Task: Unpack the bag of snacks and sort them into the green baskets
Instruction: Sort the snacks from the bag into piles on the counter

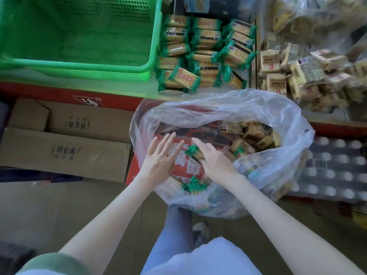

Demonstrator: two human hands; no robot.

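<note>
A green-wrapped snack pack (195, 152) is pinched in the right hand (216, 161), with the fingers curled round it, inside the wide mouth of the clear plastic bag (238, 104). The left hand (158, 155) is held released, fingers straight and spread, just beside the pack; whether it touches the pack cannot be told. More green packs (195, 186) are seen low in the bag under the wrists, and beige packs (256, 133) are heaped at its far right side. The bag is rested on a red printed box (186, 169), which is flanked on the left by cardboard boxes (65, 151) and on the right by a wrapped pack of bottles (333, 171). Beyond the bag's raised rim, on the shelf, a pile of green-wrapped packs (204, 52) is laid just beside the green basket (79, 65), whose mesh bottom is exposed. Further right, beige packs under clear film (294, 76) are stacked
</note>
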